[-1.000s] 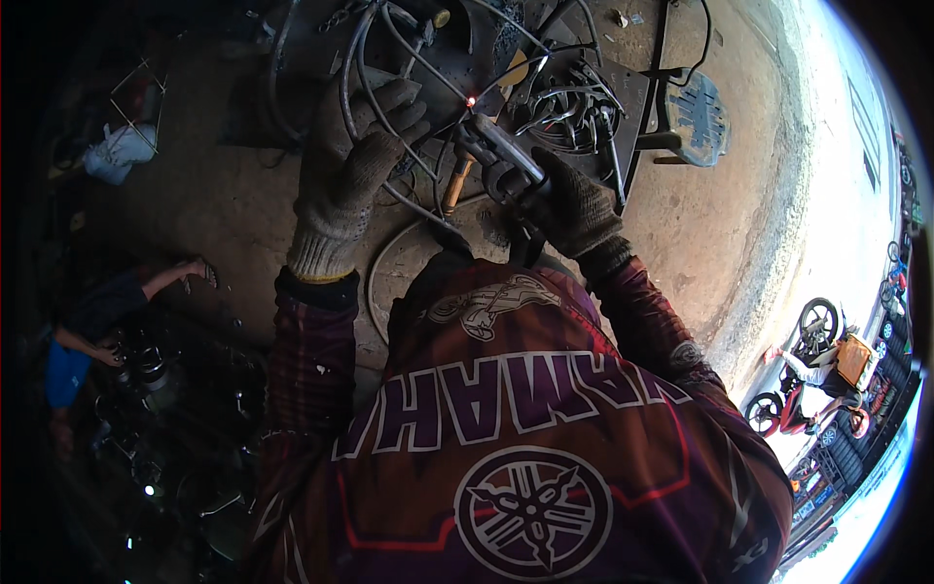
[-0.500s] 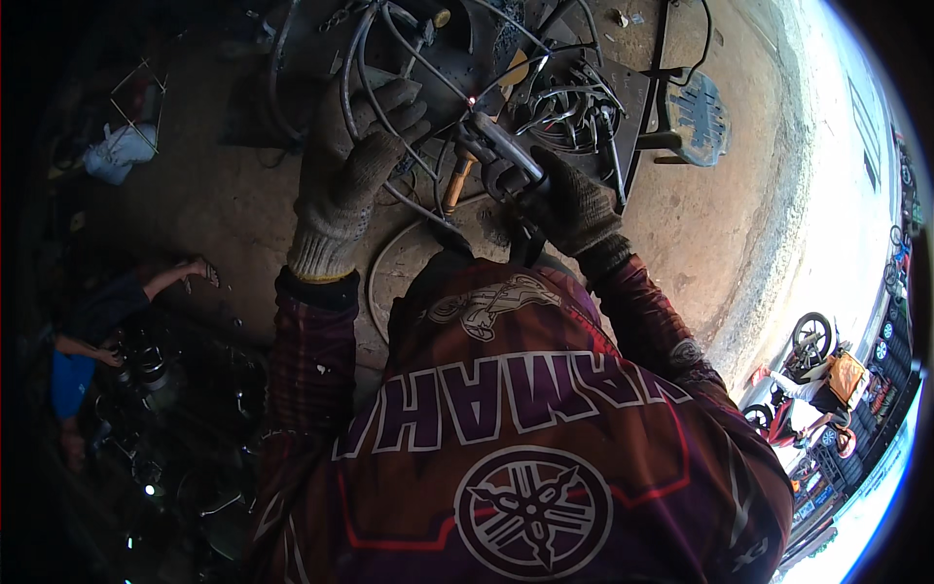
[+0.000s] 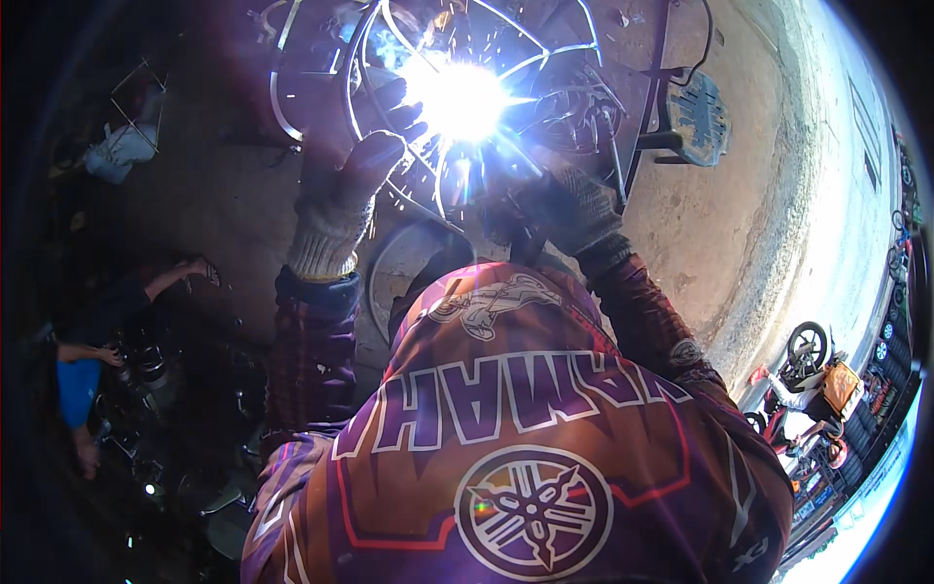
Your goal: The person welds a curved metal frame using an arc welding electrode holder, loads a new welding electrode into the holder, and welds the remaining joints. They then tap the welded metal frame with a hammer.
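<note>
A blinding white arc [image 3: 465,97] flares on a frame of bent metal rods [image 3: 545,49] in front of me, throwing sparks. My left hand [image 3: 355,170], in a grey knit glove, grips one of the curved rods just left of the flash. My right hand [image 3: 559,204], in a dark knit glove, is closed around the welding holder right of and below the flash, its tip lost in the glare. My patterned purple jersey [image 3: 516,428] fills the lower middle of the view.
A dark metal stand with a perforated seat [image 3: 696,117] sits right of the frame on the dirt ground. A person in blue [image 3: 83,375] crouches at the left among dark parts. A rider on a motorbike [image 3: 808,375] passes at the lower right.
The welding arc has struck: the metal frame, dim before, is now lit by a bright flash with sparks. Both hands stay where they were. The motorbike at the right has moved along.
</note>
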`<state>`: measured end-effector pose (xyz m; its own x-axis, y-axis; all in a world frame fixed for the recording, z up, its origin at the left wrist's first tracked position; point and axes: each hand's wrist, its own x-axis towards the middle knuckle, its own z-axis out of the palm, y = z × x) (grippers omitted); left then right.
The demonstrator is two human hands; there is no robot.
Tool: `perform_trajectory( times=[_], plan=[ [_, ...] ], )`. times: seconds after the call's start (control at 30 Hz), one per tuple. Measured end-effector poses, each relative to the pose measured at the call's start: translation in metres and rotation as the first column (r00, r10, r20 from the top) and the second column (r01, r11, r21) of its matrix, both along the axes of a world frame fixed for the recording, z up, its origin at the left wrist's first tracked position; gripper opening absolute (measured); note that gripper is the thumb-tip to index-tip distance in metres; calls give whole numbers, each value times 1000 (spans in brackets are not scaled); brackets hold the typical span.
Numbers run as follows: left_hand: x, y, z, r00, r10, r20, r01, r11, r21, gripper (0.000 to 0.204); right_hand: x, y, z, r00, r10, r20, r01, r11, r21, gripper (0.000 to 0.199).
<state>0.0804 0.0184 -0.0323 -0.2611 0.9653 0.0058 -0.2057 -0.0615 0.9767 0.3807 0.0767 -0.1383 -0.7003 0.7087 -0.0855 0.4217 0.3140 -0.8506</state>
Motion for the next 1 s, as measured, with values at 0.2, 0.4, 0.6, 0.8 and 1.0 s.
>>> perform_trajectory(
  times=[0.2, 0.4, 0.6, 0.8, 1.0],
  plan=[
    [13, 5, 10, 996, 0, 91, -1, 1000, 10, 86, 4, 5, -7, 996, -79, -39, 74, 990, -123, 51],
    [6, 19, -5, 999, -14, 49, 16, 999, -46, 92, 2, 22, -15, 992, -108, -62, 97, 981, -168, 67],
    [7, 32, -3, 999, -43, 31, 44, 998, -47, 87, 6, 26, -5, 997, -42, -72, 34, 994, -102, 77],
    [11, 37, -5, 998, -28, 54, 31, 997, -64, 93, 11, 33, -12, 997, -44, -69, 31, 983, -183, 80],
    [14, 39, -5, 993, -31, 117, 39, 997, -61, 101, 10, 37, -8, 997, -43, -56, 29, 971, -236, 81]
  ],
)
